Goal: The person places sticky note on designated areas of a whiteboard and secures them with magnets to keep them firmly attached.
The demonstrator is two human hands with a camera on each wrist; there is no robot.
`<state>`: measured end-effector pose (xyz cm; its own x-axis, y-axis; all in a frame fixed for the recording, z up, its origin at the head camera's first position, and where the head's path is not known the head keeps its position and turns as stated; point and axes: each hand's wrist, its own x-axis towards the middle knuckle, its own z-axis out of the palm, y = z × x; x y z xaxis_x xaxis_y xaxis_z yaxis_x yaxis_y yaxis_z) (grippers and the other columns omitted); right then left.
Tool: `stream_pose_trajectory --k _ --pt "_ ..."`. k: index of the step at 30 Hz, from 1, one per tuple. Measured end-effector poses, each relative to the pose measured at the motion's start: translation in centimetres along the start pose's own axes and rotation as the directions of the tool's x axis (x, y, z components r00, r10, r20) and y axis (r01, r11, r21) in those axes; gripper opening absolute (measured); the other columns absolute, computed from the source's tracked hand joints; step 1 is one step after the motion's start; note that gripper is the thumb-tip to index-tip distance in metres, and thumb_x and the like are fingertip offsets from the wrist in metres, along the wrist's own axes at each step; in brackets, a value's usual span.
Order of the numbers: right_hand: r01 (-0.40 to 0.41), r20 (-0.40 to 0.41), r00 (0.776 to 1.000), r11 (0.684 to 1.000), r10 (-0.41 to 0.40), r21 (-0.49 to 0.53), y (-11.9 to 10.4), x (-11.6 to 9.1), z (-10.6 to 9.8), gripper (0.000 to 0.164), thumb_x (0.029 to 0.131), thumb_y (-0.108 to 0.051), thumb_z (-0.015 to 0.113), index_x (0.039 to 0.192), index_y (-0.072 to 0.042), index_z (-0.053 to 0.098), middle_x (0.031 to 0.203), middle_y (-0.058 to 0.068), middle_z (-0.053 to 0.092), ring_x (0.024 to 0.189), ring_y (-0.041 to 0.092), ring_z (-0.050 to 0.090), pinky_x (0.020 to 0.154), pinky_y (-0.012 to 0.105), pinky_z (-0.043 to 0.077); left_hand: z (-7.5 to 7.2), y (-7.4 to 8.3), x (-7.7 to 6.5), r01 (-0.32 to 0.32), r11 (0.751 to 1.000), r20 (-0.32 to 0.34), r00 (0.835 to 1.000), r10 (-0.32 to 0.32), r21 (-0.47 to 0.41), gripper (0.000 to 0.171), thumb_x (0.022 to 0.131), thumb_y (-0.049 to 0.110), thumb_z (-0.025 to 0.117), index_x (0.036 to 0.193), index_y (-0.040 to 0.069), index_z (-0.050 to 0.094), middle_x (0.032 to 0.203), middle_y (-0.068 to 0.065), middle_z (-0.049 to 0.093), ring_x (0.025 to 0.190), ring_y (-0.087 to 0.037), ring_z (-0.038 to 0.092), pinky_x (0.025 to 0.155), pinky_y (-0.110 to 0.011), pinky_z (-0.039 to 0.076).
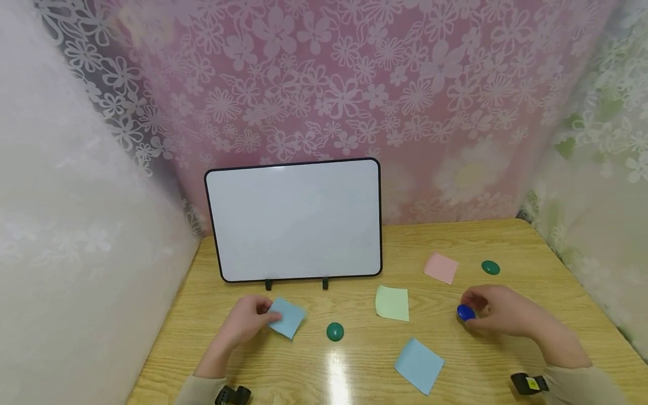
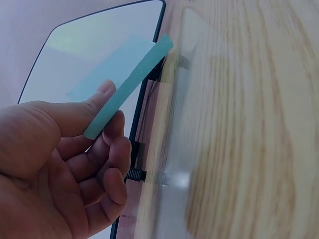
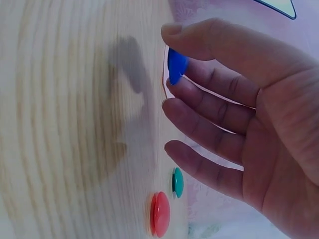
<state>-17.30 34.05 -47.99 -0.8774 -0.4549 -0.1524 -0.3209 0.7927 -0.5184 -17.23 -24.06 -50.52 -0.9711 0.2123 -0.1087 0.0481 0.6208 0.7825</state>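
Observation:
My left hand (image 1: pixel 245 322) pinches a blue sticky note (image 1: pixel 288 318) by its edge, thumb on one face and fingers behind it. In the left wrist view the note (image 2: pixel 130 88) is lifted off the table, with a folded-looking strip along its near side. On the other side, my right hand (image 1: pixel 506 311) holds a round, glossy blue magnet (image 1: pixel 465 313) between thumb and fingers. The right wrist view has this magnet (image 3: pixel 177 66) raised over the tabletop, its shadow cast on the wood, the lower fingers spread loosely.
A black-framed whiteboard (image 1: pixel 296 222) stands on small feet at the back. Pink (image 1: pixel 441 268), green (image 1: pixel 392 303) and blue (image 1: pixel 419 365) notes lie on the table. Green magnets (image 1: pixel 335 332) lie left and far right; a red magnet (image 3: pixel 160 214) shows only in the right wrist view.

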Motion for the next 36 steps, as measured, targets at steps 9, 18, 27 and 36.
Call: stream_pose_trajectory --k 9,18,27,36 --pt "0.035 -0.048 0.998 0.999 -0.035 -0.010 -0.8 1.0 0.5 0.030 0.090 -0.034 0.089 0.110 -0.018 0.072 0.100 -0.013 0.067 0.091 0.009 0.065 0.078 0.034 0.058 -0.2 0.2 -0.1 0.037 0.996 -0.062 0.997 -0.043 -0.085 0.012 0.100 0.021 0.079 0.098 0.009 0.079 0.086 0.002 0.071 0.078 -0.017 0.058 0.068 -0.030 0.047" --pt "0.084 -0.106 0.991 0.996 -0.085 -0.013 -2.2 2.0 1.3 0.034 0.090 -0.039 0.089 0.112 -0.019 0.072 0.102 -0.015 0.067 0.093 0.009 0.066 0.080 0.036 0.059 -0.8 0.7 -0.1 0.064 0.986 -0.148 0.985 -0.087 -0.155 0.015 0.102 0.022 0.077 0.100 0.007 0.080 0.087 0.001 0.073 0.083 -0.021 0.063 0.071 -0.031 0.049" --pt "0.118 -0.122 0.985 0.993 -0.121 -0.031 -3.8 3.7 1.1 0.039 0.090 -0.033 0.089 0.121 -0.015 0.072 0.107 -0.013 0.068 0.098 0.014 0.067 0.083 0.038 0.060 -1.6 1.0 -0.2 0.027 0.963 -0.193 0.978 -0.081 -0.269 0.020 0.104 0.025 0.075 0.103 0.006 0.080 0.084 -0.006 0.067 0.074 -0.023 0.055 0.063 -0.028 0.047" --pt "0.188 -0.172 0.965 0.979 -0.200 -0.082 -6.5 5.7 -0.2 0.031 0.091 -0.029 0.089 0.116 -0.019 0.074 0.107 -0.012 0.066 0.098 0.018 0.067 0.084 0.041 0.059 -2.4 1.2 0.4 -0.059 0.930 -0.286 0.957 -0.051 -0.364 0.021 0.102 0.020 0.077 0.108 0.000 0.079 0.091 -0.008 0.072 0.087 -0.036 0.062 0.071 -0.036 0.054"
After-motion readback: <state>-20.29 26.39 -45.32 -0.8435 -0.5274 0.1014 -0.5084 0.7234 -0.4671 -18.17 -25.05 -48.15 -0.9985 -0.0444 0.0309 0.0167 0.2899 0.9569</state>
